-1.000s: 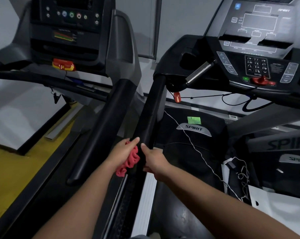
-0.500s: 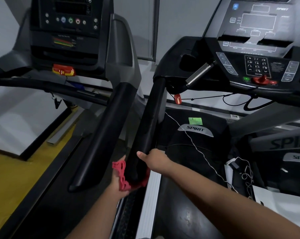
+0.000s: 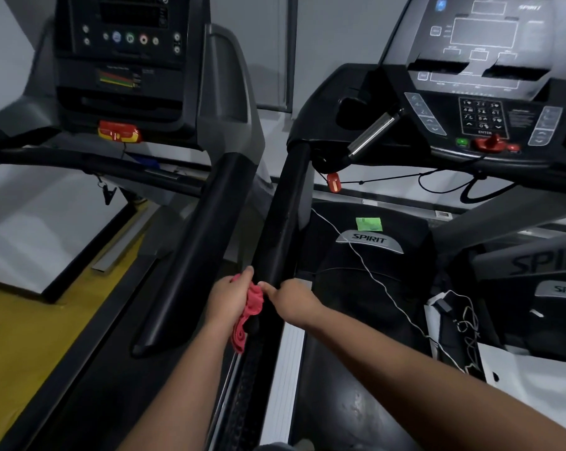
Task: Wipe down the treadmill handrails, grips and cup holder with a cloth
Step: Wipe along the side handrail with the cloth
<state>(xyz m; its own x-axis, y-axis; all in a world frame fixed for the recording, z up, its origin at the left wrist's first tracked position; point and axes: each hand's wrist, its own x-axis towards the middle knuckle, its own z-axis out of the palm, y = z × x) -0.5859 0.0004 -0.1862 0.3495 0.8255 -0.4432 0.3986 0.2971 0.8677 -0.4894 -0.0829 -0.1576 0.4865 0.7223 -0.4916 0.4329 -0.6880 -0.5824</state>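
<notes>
A person's left hand (image 3: pixel 228 301) bunches a red cloth (image 3: pixel 253 299) against the near end of a Spirit treadmill's black handrail (image 3: pixel 286 206), fingers curled round the fabric. The right hand (image 3: pixel 291 296) wraps the rail just beside it, thumb touching the cloth. The handrail wipe appears to be the step in hand; the next stroke likely calls for sliding the cloth up toward the chrome grip (image 3: pixel 374 131) and cup holder (image 3: pixel 350 105).

red terry cloth (image 3: pixel 254 299), matt black handrail (image 3: pixel 283 222)
</notes>
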